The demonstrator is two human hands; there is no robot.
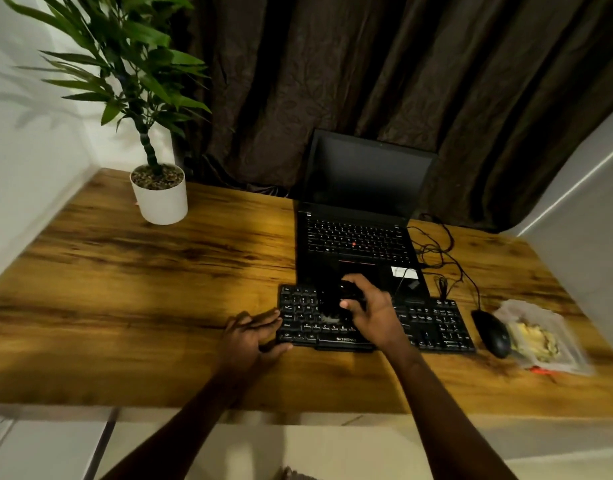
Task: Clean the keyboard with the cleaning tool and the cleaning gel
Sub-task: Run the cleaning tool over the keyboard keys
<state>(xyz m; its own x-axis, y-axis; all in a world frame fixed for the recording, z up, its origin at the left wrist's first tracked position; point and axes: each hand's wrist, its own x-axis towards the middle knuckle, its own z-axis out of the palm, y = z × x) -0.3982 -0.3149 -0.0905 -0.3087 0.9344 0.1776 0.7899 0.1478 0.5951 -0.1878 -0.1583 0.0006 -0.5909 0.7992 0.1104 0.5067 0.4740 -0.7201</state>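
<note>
A black keyboard (433,323) lies on the wooden desk in front of a laptop. My right hand (370,313) hovers over the keyboard's left-middle keys and grips a black cleaning brush (332,304), whose bristles touch the keys. My left hand (253,336) rests at the keyboard's left edge, its straight fingers against the side and the thumb at the front corner. A clear packet with yellowish cleaning gel (537,339) lies at the right end of the desk, apart from both hands.
An open black laptop (360,216) stands behind the keyboard. A black mouse (493,334) sits between keyboard and packet, with its cables (440,254) looped behind. A potted plant (159,192) stands at the back left. Dark curtains hang behind the wooden desk (142,289).
</note>
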